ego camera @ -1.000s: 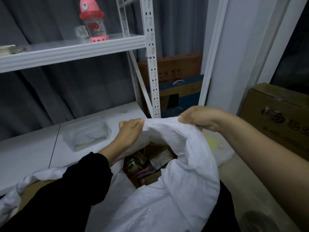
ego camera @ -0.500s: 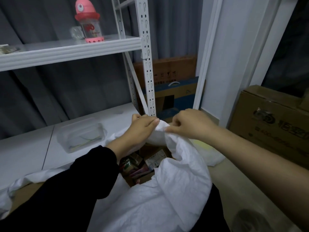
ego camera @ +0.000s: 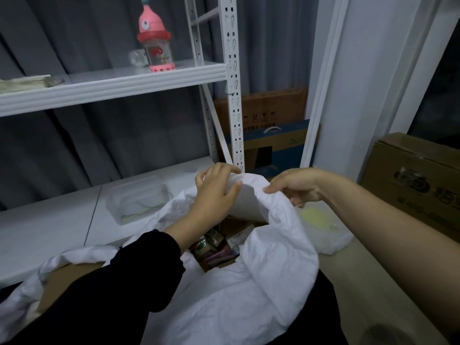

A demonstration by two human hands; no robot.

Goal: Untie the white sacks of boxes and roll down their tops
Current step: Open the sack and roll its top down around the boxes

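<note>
The sack [ego camera: 261, 282] is seen low in the middle of the view, in front of the shelf rack, and its mouth is open. Its far rim is lifted and is held by both hands. The rim is gripped by the left hand [ego camera: 214, 192], with the thumb on the near side of the cloth and the fingers curled over the top edge. The same rim, a little to the right, is pinched by the right hand [ego camera: 296, 186], whose fingers are folded around a bunch of the white cloth. The two hands are near each other but they are not touching. Inside the mouth, small boxes [ego camera: 219, 245] are seen, partly hidden by the cloth.

Behind the left hand a clear tub [ego camera: 137, 199] is placed on the lower shelf [ego camera: 49, 227]. On the upper shelf [ego camera: 112, 83] a pink bottle [ego camera: 155, 38] is standing upright. At the right edge a brown carton [ego camera: 418, 175] is found, well apart from the sack.
</note>
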